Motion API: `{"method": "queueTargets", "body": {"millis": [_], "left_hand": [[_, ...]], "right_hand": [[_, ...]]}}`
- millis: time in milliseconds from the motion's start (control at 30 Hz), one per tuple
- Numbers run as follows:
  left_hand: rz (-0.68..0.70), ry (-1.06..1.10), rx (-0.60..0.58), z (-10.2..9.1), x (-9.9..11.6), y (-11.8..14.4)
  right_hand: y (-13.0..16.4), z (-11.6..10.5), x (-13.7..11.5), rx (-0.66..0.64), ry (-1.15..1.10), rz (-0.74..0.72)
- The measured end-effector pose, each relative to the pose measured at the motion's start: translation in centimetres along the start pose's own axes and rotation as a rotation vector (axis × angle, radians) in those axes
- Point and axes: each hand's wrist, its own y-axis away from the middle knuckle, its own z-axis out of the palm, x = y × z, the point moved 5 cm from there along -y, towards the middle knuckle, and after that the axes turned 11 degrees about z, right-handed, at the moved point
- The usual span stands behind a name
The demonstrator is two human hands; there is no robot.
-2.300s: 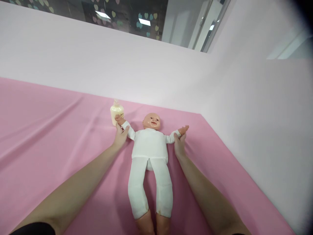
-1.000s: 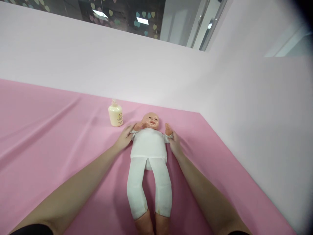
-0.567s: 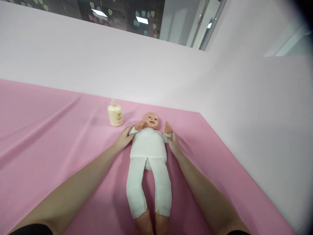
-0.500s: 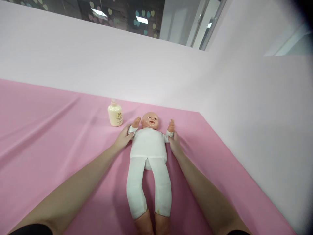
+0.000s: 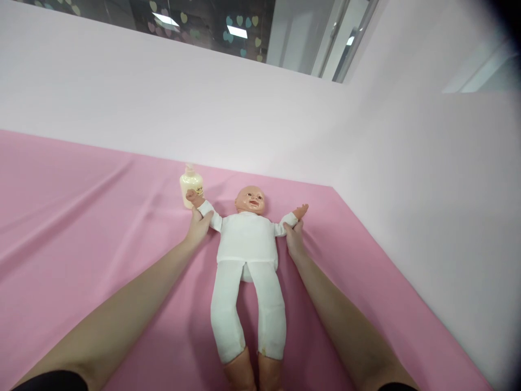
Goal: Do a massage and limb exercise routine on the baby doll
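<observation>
A baby doll (image 5: pixel 247 239) in a white top and white trousers lies on its back on a pink sheet (image 5: pixel 122 233), head toward the far wall. Its arms stretch out to both sides. On the left, my left hand (image 5: pixel 198 227) is closed around the doll's sleeved forearm, thumb on top. My right hand (image 5: pixel 295 239) grips the other forearm near the wrist, with the doll's hand showing above my fingers. Parts of my fingers are hidden beneath the doll's arms.
A cream pump bottle (image 5: pixel 186 184) stands behind the doll's left-side hand, partly covered by it. White walls (image 5: pixel 183 108) rise behind and to the right of the pink surface. Above the back wall is a window (image 5: pixel 211 27) with heart decorations.
Both doll arms have swung outward from beside its head, my hands moving apart with them. The doll's hand on the left now overlaps the bottle. Its body stays in place.
</observation>
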Motion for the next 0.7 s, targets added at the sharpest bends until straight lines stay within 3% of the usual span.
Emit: {"method": "queueTargets", "body": {"millis": [133, 233, 333, 467, 700], "left_hand": [[0.014, -0.006, -0.207, 1.2, 0.4, 0.7], [0.047, -0.024, -0.423, 2.3, 1.2, 1.4], [0.111, -0.061, -0.538, 2.9, 2.2, 1.8], [0.053, -0.034, -0.543, 2.8, 2.2, 1.7], [-0.058, -0.01, -0.332, 1.8, -0.5, 1.2]], "right_hand": [[0.3, 0.5, 0.2, -0.063, -0.033, 0.102], [0.9, 1.3, -0.9, -0.184, -0.008, 0.051], [1.6, 1.8, -2.1, -0.26, 0.038, -0.005], [1.9, 1.6, -2.4, -0.233, 0.054, 0.009], [1.1, 0.6, -1.4, -0.106, 0.015, 0.081]]}}
